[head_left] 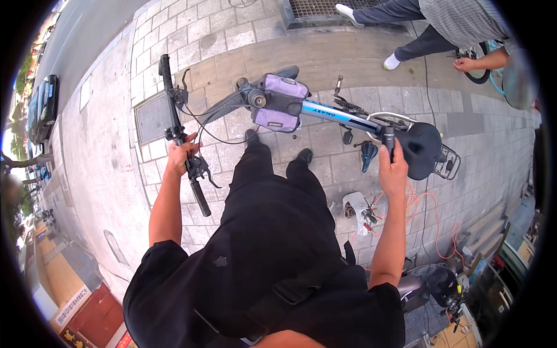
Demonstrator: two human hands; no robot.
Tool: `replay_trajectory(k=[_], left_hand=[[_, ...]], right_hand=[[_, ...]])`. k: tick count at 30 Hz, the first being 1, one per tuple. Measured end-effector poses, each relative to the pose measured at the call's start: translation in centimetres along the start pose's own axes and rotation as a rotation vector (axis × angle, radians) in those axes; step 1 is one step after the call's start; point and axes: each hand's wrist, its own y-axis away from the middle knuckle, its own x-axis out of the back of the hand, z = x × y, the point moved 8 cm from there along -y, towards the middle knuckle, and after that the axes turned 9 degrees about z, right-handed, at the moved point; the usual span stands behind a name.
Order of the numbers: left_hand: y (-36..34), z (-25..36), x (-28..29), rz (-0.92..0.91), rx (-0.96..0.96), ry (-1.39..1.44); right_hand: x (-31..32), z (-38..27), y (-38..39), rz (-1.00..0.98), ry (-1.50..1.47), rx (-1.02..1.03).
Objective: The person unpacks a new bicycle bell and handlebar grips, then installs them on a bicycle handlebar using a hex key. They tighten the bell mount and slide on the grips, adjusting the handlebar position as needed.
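Note:
My left hand is closed round a black handlebar with brake levers and controls. The bar sits apart to the left of the bicycle's head tube, with black cables running between them; whether a stem joins them is unclear. My right hand is closed on a short black cylindrical part just ahead of the wide black saddle. Between my hands stretches the blue and silver frame, carrying a purple and black double bag.
Beside my right forearm, a light tray with tools lies on the paving. Orange hose loops right of it. At upper right another person's hand is near a wheel. A dark motor scooter stands at lower right.

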Motion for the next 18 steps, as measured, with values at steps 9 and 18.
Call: replay_trajectory(k=[9,18], left_hand=[[-13.4,-2.6,5.7,-0.189,-0.017,-0.025],[-23.6,-5.8,8.5,-0.198,0.053,0.034]], right_hand=[[-20.0,-24.2,3.5,-0.583,0.374,0.315],[-30.4,-35.1,5.4,-0.641,0.927,0.331]])
